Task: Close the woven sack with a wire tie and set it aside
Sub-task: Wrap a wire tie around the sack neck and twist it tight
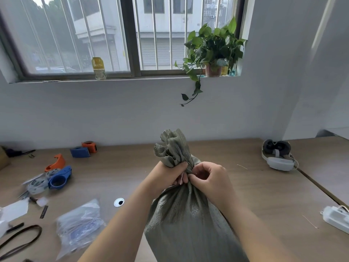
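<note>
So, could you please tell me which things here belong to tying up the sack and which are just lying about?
In use:
- sack, neck bunched in the left hand
- wire tie at the neck
- right hand, pinching at the tie

Lying about:
- tape dispensers
- plastic bag
- headset
- white charger
- potted plant and bottle on the windowsill
</note>
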The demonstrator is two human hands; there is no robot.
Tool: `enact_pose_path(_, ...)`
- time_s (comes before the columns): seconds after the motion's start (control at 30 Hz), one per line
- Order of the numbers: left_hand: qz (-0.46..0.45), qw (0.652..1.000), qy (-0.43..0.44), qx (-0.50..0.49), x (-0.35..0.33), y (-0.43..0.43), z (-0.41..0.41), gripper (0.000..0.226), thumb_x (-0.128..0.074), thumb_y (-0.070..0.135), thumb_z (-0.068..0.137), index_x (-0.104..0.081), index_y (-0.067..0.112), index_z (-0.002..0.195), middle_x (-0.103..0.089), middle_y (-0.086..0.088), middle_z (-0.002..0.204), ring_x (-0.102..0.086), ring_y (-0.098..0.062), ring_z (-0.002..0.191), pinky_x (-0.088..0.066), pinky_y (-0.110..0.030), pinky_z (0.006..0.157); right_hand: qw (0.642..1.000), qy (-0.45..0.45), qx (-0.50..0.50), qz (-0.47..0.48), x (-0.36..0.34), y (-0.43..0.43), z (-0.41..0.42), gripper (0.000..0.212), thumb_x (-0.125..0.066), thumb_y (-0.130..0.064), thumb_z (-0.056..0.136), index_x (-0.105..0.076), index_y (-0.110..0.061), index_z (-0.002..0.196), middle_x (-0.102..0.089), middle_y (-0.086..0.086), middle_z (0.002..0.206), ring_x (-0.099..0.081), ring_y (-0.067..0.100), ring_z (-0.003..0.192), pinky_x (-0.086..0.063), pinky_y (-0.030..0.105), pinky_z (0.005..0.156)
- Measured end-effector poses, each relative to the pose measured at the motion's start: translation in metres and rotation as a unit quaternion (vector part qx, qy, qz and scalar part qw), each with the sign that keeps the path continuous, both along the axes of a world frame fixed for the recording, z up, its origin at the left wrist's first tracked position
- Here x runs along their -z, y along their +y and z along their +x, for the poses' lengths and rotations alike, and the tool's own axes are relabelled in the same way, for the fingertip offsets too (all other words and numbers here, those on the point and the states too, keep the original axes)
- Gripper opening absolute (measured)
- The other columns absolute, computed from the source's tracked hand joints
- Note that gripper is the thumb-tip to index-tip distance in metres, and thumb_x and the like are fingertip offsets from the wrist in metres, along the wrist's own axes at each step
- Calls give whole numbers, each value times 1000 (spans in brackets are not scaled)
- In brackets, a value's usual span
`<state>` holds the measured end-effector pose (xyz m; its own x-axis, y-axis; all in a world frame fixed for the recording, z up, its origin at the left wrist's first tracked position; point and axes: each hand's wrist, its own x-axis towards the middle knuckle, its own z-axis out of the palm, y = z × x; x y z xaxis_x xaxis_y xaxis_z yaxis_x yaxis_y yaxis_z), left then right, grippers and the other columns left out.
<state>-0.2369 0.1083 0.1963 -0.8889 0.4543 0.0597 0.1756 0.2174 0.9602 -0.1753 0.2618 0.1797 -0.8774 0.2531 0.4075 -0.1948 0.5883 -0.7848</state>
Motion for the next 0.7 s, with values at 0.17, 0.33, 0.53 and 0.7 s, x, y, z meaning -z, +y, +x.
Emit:
enact_pose_path(0.17, 14, 997, 49, -56, 0, 7, 2, 28, -57, 6, 95, -62, 3, 67, -61, -1, 57, -52, -10, 49, -44, -22, 52, 993, 73, -51, 74, -1, 4, 5, 31, -86, -40, 62, -66, -18, 70, -64, -7, 68, -60, 11, 65, -51, 29, 60)
enact_pose_path(0.33, 57, 994, 84, -27, 3, 9, -2, 10, -62, 3, 91, -69, -1, 97, -74, -6, 89, -68, -10, 80, -59, -33, 74, 985, 109, -28, 128, -1, -2, 0, 45, -82, -56, 60, -55, -21, 63, -53, -9, 64, -50, 5, 60, -38, 16, 55)
enact_pose_path(0.53, -13, 998, 46, -38, -1, 12, -1, 27, -56, 11, 91, -58, 11, 64, -55, 2, 49, -47, -12, 45, -41, -26, 50, 980, 147, -33, 127, 6, 0, -6, 21, -67, -26, 81, -58, -14, 66, -54, -7, 68, -52, 9, 62, -42, 23, 59)
enact_pose_path(0.7, -29, 993, 107, -50, 3, 9, -10, 13, -55, 10, 87, -59, 3, 76, -62, 3, 71, -55, -9, 67, -51, -37, 65, 979, 122, -86, 140, 8, 11, -7, 15, -73, -21, 84, -66, -12, 73, -65, -3, 74, -60, 11, 70, -50, 27, 65)
